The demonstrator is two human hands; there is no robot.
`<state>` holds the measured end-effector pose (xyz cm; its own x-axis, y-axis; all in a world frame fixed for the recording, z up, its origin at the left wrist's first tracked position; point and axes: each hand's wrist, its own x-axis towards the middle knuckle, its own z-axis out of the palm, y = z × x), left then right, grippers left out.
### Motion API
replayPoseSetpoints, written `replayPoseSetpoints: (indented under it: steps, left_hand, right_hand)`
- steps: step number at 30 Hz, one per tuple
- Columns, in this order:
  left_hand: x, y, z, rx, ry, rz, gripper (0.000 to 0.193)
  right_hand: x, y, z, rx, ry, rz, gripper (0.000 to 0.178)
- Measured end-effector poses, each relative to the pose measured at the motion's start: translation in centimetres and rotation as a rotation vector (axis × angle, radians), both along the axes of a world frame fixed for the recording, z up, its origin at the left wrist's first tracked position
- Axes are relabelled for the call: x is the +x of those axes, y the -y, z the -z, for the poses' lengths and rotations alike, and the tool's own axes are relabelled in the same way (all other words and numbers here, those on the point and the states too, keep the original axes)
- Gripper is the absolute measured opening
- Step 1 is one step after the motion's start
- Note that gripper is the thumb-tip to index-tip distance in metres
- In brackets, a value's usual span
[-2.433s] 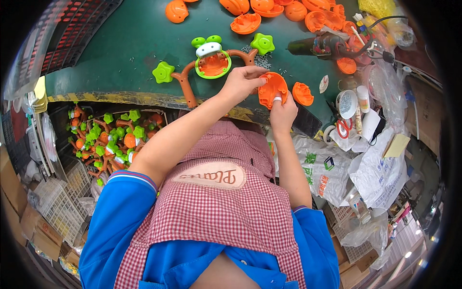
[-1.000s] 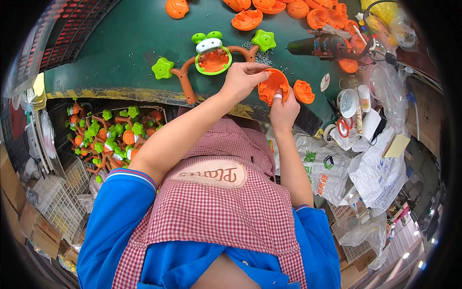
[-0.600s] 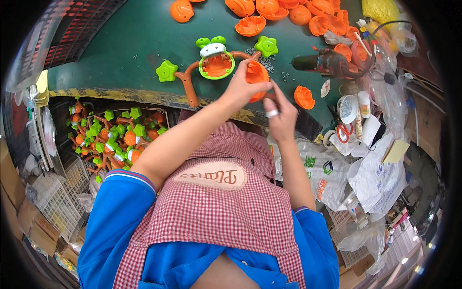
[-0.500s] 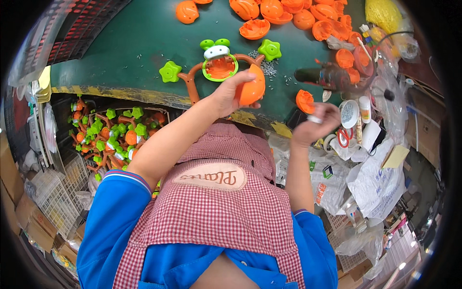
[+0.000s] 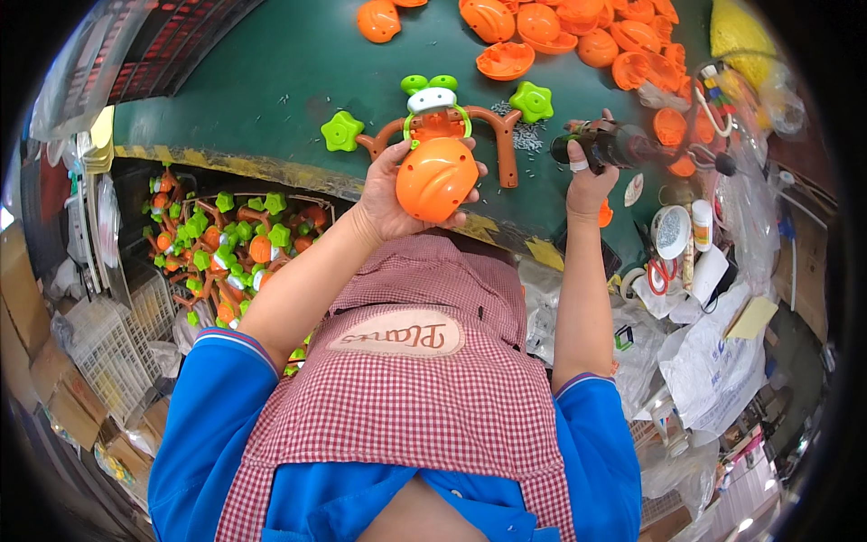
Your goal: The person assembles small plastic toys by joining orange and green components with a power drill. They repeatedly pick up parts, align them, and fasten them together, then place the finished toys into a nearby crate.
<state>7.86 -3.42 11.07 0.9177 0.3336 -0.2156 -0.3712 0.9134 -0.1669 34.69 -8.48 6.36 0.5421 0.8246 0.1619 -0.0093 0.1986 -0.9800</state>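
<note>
My left hand [image 5: 384, 200] cups an orange rounded plastic shell [image 5: 437, 181], its domed face with small holes turned up. Just behind it on the green table lies a brown branch-shaped toy frame [image 5: 508, 149], partly covered by the shell. A white piece with dots [image 5: 432, 99] and green knobs top this frame. Green star parts lie at either side, a left star [image 5: 342, 132] and a right star [image 5: 531, 102]. Over on the right, my right hand [image 5: 591, 185] has its fingers wrapped round a dark cylindrical electric screwdriver [image 5: 623, 144], which lies sideways.
Loose screws [image 5: 528, 137] are scattered behind the frame. Orange shells [image 5: 542, 27] pile up at the far right. A white tub of screws [image 5: 670, 231] and red-handled scissors [image 5: 661, 276] sit at the right edge. Below the table's left edge, a box holds many toys [image 5: 226, 244].
My right hand has moved up and closed on the electric screwdriver. My left hand has turned the orange shell so its domed face shows. The whole view has shifted slightly.
</note>
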Motion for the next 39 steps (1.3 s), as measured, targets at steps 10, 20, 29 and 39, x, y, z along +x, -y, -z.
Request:
replayPoseSetpoints:
  steps: [10, 20, 29, 39]
  left_hand:
    - [-1.5, 0.8, -0.2, 0.212, -0.488, -0.003, 0.068]
    - [3.1, 1.1, 3.5, 1.618, -1.001, 0.303, 0.055]
    - [7.1, -0.2, 6.1, 1.966, -1.091, 0.38, 0.058]
    - [1.9, 0.2, 2.7, 0.19, -0.695, 0.099, 0.052]
  right_hand:
    - [-3.0, 0.8, -1.5, -0.092, -0.095, -0.106, 0.058]
    - [-2.4, -0.7, -3.9, 0.061, -0.163, 0.022, 0.063]
    - [-3.3, -0.1, -5.5, 0.103, -0.28, 0.144, 0.061]
    - [-4.8, 1.1, -6.1, -0.093, -0.236, -0.148, 0.068]
